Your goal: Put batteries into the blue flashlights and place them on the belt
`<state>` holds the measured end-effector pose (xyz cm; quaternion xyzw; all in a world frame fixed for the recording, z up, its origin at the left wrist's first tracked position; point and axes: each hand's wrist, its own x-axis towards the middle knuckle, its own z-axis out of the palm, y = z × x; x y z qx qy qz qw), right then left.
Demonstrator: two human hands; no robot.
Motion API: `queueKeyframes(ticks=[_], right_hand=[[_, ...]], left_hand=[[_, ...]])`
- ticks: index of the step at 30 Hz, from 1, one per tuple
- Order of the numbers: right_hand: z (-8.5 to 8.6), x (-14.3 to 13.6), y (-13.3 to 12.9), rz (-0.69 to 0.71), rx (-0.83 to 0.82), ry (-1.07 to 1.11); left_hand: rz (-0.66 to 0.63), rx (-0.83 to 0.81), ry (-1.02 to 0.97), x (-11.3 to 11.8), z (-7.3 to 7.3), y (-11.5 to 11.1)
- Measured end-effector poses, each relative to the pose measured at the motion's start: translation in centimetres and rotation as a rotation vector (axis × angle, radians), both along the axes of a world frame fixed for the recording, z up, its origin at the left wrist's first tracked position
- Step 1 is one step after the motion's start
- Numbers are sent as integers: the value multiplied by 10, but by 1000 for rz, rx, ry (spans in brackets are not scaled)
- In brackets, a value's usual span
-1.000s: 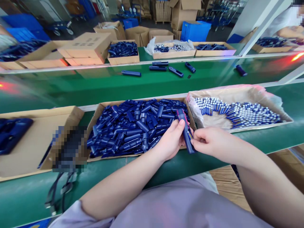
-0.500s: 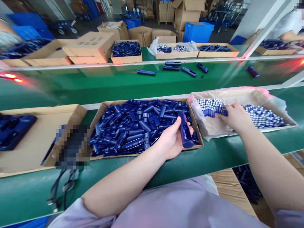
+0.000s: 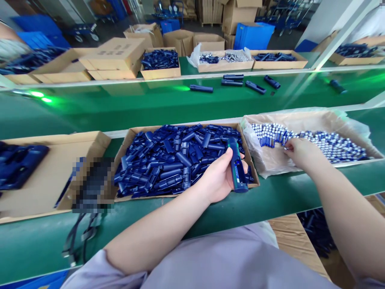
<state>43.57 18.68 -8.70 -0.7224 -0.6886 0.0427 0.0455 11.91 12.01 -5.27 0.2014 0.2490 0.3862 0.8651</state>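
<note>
L hand [image 3: 218,176] holds a dark blue plastic torch-like tube housing [image 3: 237,166], fingers wrapped round its lower half, thumb [image 3: 224,154] up along the side; the housing stands near upright, tilted a bit toward 1 o'clock, over the near-right corner of the shallow cardboard tray of loose dark blue plastic housings [image 3: 180,158]. An opening w/ a lighter blue strip shows on the housing's side, facing the camera. Whether anything already sits inside, can't tell.

R hand [image 3: 302,152] is at 3 o'clock from the L, palm down in the plastic-lined cardboard tray of small blue-and-silver batteries [image 3: 315,140]. Fingers narrow, tips pinched among the batteries at the heap's near-left edge; whether they actually grip one is hidden, so can't tell.

Progress, as a judgement: housing picked & held ready, battery pick in hand but not out of the tray; loading not yet done. Both trays are well filled, so much stock is left.

Pose: L forearm comes in from 7 o'clock across the green table edge [image 3: 210,216], wrist bent back. R forearm runs from 5 o'clock, wrist fairly straight, hand low over the liner.

At 12 o'clock, several finished-looking dark blue tubes [image 3: 231,80] lie on the green conveyor belt [image 3: 135,106].
</note>
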Motion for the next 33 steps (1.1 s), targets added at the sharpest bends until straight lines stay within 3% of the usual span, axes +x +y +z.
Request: queueKeyframes(ticks=[3, 6, 8, 11, 13, 16, 20, 27, 33], right_hand=[[8, -7, -2, -38, -53, 57], [27, -24, -16, -30, -41, 149], [44, -47, -36, 28, -13, 401], [68, -97, -76, 120, 49, 967], [78, -130, -98, 123, 73, 1091], [81, -161, -114, 122, 105, 1048], [78, -166, -117, 210, 149, 816], [65, -151, -121, 666, 563, 200], [52, -142, -122, 756, 471, 240]], left_hand=[[-5, 53, 24, 1, 1, -1], [-6, 61, 23, 1, 2, -2], [0, 63, 19, 2, 2, -3], [15, 78, 16, 3, 0, -3], [21, 75, 10, 4, -2, -3], [17, 42, 17, 4, -6, -3], [22, 32, 59, 4, -7, -3], [32, 31, 40, 6, -5, -5], [73, 70, 28, 9, -7, -7]])
